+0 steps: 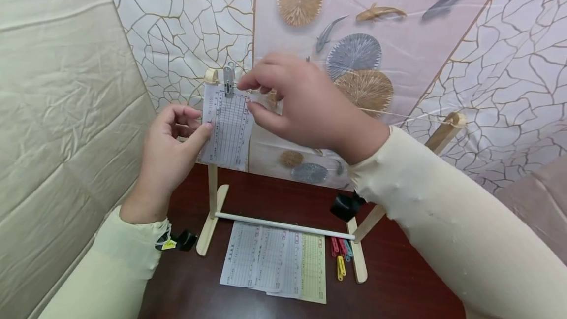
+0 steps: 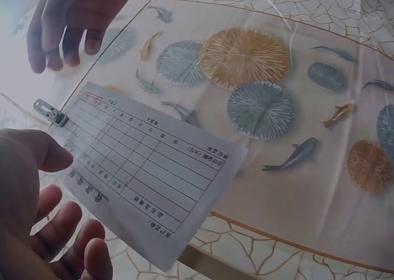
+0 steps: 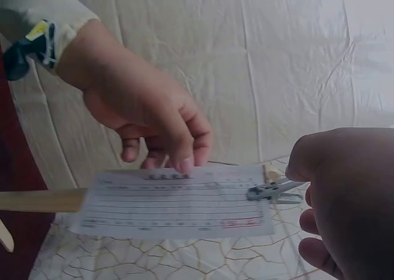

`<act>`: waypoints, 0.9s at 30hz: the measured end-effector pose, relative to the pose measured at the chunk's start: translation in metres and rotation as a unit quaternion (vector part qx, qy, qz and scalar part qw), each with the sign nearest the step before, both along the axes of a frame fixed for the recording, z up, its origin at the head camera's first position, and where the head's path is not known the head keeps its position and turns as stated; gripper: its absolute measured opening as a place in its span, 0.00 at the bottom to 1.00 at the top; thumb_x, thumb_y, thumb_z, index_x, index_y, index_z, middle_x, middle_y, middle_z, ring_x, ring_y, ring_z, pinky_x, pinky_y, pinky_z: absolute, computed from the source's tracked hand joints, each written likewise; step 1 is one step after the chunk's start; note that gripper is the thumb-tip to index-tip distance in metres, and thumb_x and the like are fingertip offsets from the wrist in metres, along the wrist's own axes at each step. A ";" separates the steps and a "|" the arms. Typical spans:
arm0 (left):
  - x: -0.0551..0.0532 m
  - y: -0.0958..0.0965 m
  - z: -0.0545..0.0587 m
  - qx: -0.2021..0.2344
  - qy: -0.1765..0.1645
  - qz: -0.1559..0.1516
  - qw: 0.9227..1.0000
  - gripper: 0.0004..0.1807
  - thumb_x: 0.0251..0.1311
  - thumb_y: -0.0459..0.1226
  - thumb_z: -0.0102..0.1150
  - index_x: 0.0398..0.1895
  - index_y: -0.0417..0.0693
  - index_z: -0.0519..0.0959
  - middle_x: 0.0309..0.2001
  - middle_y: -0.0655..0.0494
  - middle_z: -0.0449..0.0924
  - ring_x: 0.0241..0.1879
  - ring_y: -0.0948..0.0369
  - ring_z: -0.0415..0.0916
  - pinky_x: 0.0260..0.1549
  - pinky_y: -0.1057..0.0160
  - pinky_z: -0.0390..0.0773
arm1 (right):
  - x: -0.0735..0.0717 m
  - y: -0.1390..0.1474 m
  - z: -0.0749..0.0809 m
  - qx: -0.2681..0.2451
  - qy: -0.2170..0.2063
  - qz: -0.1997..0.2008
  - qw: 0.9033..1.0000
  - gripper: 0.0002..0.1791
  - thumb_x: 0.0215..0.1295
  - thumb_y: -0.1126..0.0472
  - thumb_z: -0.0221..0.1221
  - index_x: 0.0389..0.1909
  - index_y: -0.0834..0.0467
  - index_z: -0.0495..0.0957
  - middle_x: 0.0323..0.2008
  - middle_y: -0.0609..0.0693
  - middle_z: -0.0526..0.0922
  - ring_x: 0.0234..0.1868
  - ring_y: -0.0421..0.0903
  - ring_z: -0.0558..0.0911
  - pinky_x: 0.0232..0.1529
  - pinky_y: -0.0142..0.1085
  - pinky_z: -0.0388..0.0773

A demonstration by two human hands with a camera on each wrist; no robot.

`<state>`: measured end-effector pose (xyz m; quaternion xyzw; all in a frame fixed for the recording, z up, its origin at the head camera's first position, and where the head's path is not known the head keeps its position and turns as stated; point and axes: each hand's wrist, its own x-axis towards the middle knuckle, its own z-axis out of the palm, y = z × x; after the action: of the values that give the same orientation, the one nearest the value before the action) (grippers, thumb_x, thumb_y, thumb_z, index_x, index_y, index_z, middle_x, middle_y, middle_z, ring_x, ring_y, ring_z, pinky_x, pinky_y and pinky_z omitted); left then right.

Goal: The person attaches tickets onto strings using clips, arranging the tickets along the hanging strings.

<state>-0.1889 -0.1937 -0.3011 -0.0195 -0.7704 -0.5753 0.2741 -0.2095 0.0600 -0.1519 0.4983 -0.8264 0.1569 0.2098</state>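
A white printed form hangs from the string, held at its top by a grey clothespin. My left hand is at the form's left edge, its thumb tip lying over that edge and its other fingers loosely bent. In the left wrist view those fingers are spread below the thumb. Just right of the clothespin is my right hand, thumb and fingers apart with nothing between them. The right wrist view shows the clothespin biting the form's end, near the right hand.
The string runs between two wooden posts, the right one leaning. A white rod joins their feet. Several white forms and a yellow one lie on the dark table, beside red, blue and yellow clothespins.
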 end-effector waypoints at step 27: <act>0.037 0.006 -0.105 -0.067 0.019 -0.016 0.997 0.20 0.70 0.29 0.72 0.59 0.40 0.75 0.44 0.59 0.75 0.41 0.61 0.73 0.39 0.71 0.72 | 0.052 0.103 -0.138 -0.047 -0.047 -0.038 0.997 0.19 0.73 0.58 0.74 0.62 0.52 0.89 0.60 0.47 0.88 0.63 0.48 0.86 0.64 0.51 0.85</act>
<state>-0.1521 -0.1882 -0.4057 -0.0609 -0.8012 -0.5266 0.2776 -0.1573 0.1628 -0.2901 0.4482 -0.8456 0.2104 0.1998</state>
